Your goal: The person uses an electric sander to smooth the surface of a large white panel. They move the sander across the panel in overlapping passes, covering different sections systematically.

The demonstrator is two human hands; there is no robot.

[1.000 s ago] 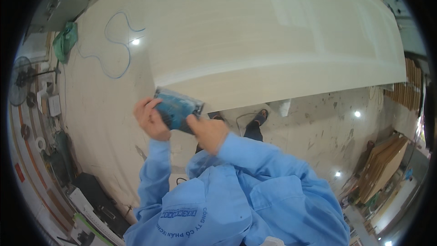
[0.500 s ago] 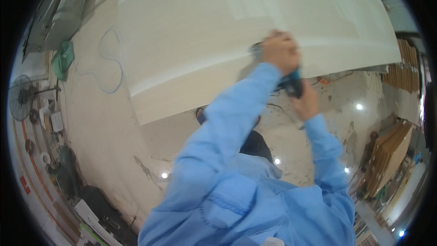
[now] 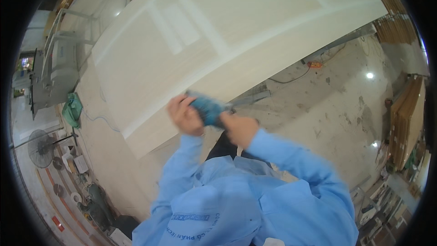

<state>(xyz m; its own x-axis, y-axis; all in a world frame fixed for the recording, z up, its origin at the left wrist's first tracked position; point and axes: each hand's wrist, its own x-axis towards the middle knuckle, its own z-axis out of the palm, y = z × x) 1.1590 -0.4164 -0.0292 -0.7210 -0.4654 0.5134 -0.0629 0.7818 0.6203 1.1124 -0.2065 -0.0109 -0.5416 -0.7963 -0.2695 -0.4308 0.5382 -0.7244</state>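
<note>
A teal handheld power tool with a dark end is held between my two hands over the near edge of a large cream panel. My left hand is closed around its left end. My right hand grips the dark end on the right. Motion blurs the tool a little, so its exact kind cannot be made out. Its underside is hidden, and I cannot tell whether it touches the panel.
Metal supports show below the panel's near edge. A dark cable runs across the floor to an orange socket block. Brown boards stand stacked at right. To the left are a fan, a green bag and a thin blue hose.
Both hands have carried the tool leftward and nearer to my body along the panel's near edge. The view has turned, so the panel now lies more slanted and the orange block shows more plainly.
</note>
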